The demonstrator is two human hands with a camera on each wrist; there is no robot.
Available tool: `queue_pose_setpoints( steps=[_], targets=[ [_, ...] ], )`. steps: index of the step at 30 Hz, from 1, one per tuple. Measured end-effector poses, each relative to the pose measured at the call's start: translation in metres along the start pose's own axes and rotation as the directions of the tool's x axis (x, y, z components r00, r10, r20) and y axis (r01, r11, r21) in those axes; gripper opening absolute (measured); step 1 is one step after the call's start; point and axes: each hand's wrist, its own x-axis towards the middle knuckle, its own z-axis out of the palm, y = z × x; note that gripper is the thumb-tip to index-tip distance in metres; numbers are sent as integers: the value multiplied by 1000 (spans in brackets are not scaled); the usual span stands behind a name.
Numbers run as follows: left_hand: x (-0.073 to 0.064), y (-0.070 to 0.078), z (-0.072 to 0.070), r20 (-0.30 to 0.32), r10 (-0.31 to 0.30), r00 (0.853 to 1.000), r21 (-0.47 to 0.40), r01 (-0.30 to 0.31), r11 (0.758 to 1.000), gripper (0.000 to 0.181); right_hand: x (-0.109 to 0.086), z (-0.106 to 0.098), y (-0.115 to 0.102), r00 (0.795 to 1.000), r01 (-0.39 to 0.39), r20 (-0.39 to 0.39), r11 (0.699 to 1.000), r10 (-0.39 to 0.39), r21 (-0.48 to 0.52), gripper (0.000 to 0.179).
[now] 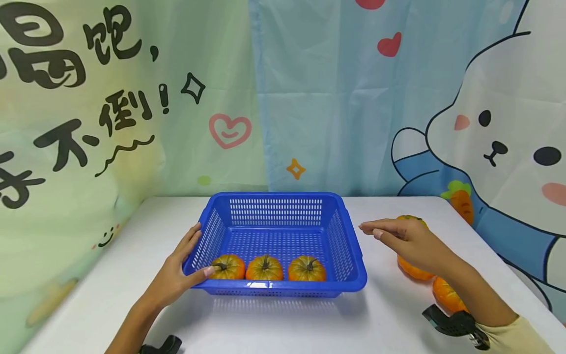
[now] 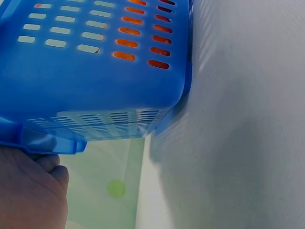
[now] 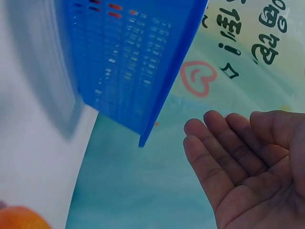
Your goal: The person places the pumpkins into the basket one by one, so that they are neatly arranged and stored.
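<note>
A blue plastic basket (image 1: 283, 285) with slotted walls stands on the white table. Three small orange-and-green pumpkins (image 1: 264, 268) sit in a row along its near side. My left hand (image 1: 171, 279) grips the basket's left rim near the front corner, thumb over the edge and fingers along the outside. In the left wrist view, that hand (image 2: 33, 191) is partly cut off below the rim. To the right of the basket, apart from it, my right hand (image 1: 409, 241) hovers with nothing held. Its fingers (image 3: 228, 143) are extended and slightly bent in the right wrist view.
More pumpkins lie on the table's right side: one orange pumpkin (image 1: 447, 295) beside the right forearm, others (image 1: 415, 269) partly hidden by the right hand. A printed curtain (image 1: 309, 123) hangs behind the table (image 1: 274, 329). Each wrist wears a black strap device (image 1: 460, 324).
</note>
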Motion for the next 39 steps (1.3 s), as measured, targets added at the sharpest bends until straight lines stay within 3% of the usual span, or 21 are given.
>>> queue_pose_setpoints(
  steps=[11,18,24,32,39],
  targets=[
    [0,-1,-1,-10,0,1000,6,0,1000,89,-32,-13,20,990,-131,-53,990,128,-57,32],
    [-1,-4,5,-2,-11,1000,-13,11,1000,88,-52,-24,42,947,-321,-61,942,316,-98,43],
    [-2,-2,4,-12,-15,1000,-9,15,1000,87,-66,-32,66,931,-363,-96,922,353,-136,43],
    [-1,-3,3,-7,2,1000,-8,-2,1000,87,-75,-30,84,898,-437,-103,894,428,-94,55],
    [0,-2,2,-3,-11,1000,4,11,1000,88,-77,-29,94,885,-450,-165,890,435,-67,56]
  ],
)
